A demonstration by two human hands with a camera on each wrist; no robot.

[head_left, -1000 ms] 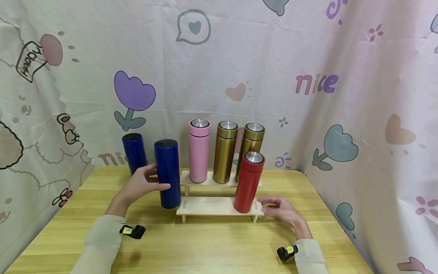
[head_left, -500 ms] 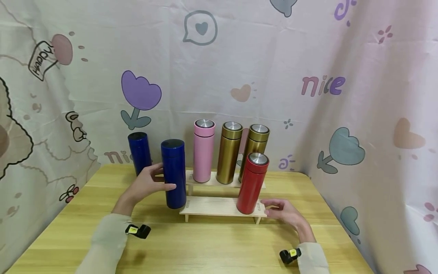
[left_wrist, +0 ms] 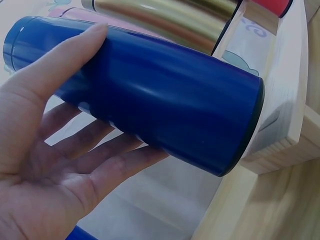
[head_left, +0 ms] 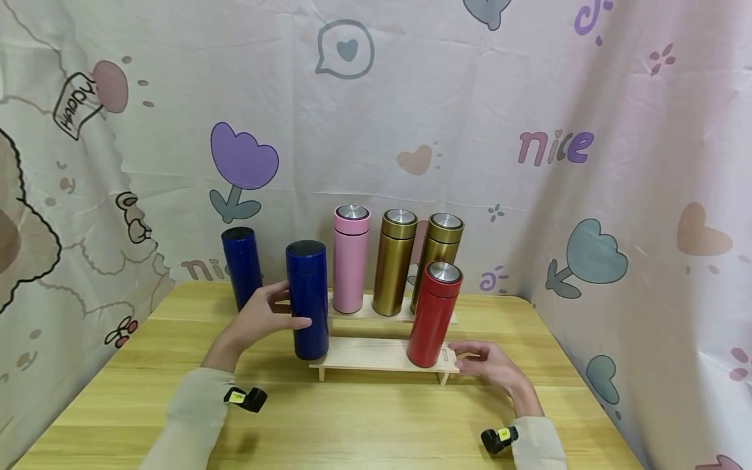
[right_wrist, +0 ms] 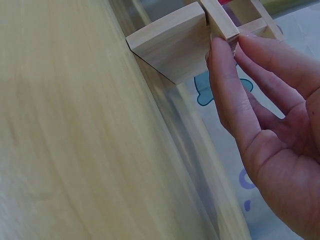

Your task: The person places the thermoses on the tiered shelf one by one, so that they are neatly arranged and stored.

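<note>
My left hand (head_left: 258,320) grips a blue thermos flask (head_left: 309,300) upright, thumb in front and fingers behind. Its base overlaps the left end of the wooden rack's lower shelf (head_left: 364,352) in the head view. The left wrist view has the flask's dark base (left_wrist: 247,130) close beside the shelf end. My right hand (head_left: 487,362) pinches the right end of that shelf; thumb and fingertips meet the board's edge (right_wrist: 222,20) in the right wrist view. Beside this hand a red thermos flask (head_left: 435,316) stands on the lower shelf.
On the upper shelf (head_left: 367,307) stand a pink flask (head_left: 350,261) and two gold flasks, one left (head_left: 394,264) and one right (head_left: 439,245). Another blue flask (head_left: 241,264) is behind my left hand. The wooden table (head_left: 364,424) ends at a patterned curtain (head_left: 352,130).
My left hand has carried the blue flask rightward, from beside the rack to the left end of the lower shelf. The right hand keeps its hold on the rack. The head view has shifted slightly.
</note>
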